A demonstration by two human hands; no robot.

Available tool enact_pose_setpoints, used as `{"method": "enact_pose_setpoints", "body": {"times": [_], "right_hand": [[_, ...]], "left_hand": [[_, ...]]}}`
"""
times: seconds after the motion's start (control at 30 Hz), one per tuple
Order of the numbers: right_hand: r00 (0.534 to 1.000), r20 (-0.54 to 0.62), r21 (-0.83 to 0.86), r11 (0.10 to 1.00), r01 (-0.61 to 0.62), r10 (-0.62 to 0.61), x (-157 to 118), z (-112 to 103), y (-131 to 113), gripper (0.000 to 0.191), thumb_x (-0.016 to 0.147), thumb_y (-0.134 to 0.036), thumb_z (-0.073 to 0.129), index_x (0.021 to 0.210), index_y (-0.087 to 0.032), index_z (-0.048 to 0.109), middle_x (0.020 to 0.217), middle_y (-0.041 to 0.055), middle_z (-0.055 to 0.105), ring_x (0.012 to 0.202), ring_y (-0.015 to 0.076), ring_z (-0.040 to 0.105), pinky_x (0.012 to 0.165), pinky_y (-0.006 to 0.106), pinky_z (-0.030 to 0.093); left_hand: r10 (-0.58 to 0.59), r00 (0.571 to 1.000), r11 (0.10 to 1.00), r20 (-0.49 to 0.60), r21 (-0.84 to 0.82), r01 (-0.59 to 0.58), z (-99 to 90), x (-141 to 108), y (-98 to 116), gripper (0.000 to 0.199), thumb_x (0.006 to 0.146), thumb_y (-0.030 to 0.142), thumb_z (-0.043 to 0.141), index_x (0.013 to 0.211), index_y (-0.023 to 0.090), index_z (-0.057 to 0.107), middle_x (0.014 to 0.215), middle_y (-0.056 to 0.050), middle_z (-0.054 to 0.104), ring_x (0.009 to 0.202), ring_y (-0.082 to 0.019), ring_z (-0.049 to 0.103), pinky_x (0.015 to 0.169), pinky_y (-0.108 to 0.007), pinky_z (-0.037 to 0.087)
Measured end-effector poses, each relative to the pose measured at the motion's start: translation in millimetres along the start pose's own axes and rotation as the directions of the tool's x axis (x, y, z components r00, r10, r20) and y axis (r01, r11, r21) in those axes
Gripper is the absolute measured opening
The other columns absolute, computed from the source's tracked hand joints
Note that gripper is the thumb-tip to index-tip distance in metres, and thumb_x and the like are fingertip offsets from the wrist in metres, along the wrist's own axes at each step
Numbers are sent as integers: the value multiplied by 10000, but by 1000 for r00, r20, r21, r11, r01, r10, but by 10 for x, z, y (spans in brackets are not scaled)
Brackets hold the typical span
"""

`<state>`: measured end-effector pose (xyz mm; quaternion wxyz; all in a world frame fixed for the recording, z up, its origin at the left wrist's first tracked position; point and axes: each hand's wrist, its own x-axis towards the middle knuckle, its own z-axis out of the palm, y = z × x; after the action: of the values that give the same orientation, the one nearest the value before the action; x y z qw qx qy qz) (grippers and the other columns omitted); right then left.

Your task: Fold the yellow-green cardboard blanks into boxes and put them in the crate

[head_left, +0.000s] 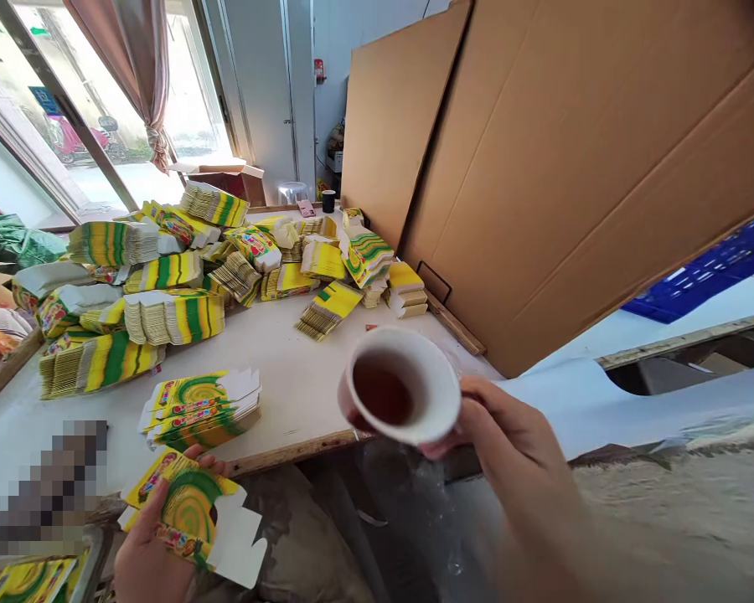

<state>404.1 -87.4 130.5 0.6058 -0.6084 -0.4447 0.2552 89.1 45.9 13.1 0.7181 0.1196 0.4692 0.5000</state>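
Observation:
My right hand (pixel 508 435) is closed on the handle of a mug (pixel 436 377), white inside, with dark reddish-brown liquid in it. The mug is held tilted above the table's front edge. At the lower left, my left hand (pixel 147 544) grips a yellow and green carton (pixel 192 502) that lies folded flat, its white flaps pointing right. Just beyond that hand, a small stack of matching flat cartons (pixel 204 406) rests on the table.
Many bundled flat cartons (pixel 176 318) are heaped across the white table (pixel 289 360). Large cardboard sheets (pixel 540 167) lean along the right side, with a blue plastic crate (pixel 697 276) behind. A black cup (pixel 328 201) stands at the far end. A bin of packets (pixel 31 578) is at lower left.

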Motion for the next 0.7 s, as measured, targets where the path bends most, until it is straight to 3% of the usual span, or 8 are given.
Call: {"method": "enact_pose_setpoints", "body": {"times": [0.1,0.23,0.37,0.5,0.7], "right_hand": [[987,-94,86,988,-125,133,284,-13,498,358,886,-547,578,761,-215,618,669,20,708,583,173,686,557,277,595],[942,-282,73,983,-171,184,717,-78,1202,428,805,-619,622,713,-202,598,640,20,692,547,161,669,551,271,587],[872,-401,150,959,-240,281,1064,-197,1752,400,765,-598,640,691,-214,556,546,5,660,446,164,631,454,275,554],[820,-467,180,944,-278,331,1276,-305,2085,331,824,-527,582,716,-220,525,499,-9,637,392,153,598,414,263,532],[747,-537,213,920,-330,392,1437,-382,2365,255,900,-419,506,736,-225,480,526,-16,631,446,144,630,484,251,554]], "left_hand": [[-34,998,999,-47,-5,34,61,-66,40,513,784,304,571,1285,201,613,982,-94,742,864,-265,723,738,-354,610],[-37,997,999,-68,-17,36,59,-83,71,498,765,308,587,1251,210,636,959,-86,743,767,-242,723,565,-285,592],[-45,998,999,-53,-25,43,20,-50,68,493,741,301,615,1224,208,650,958,-85,743,800,-257,724,658,-336,616],[-11,996,1000,-84,-23,9,43,-43,54,451,739,282,622,1177,184,671,889,-77,738,893,-280,717,813,-396,605],[-18,996,1000,-88,-4,17,74,-9,35,404,740,288,623,1120,168,685,927,-100,736,887,-287,716,769,-386,614]]}}
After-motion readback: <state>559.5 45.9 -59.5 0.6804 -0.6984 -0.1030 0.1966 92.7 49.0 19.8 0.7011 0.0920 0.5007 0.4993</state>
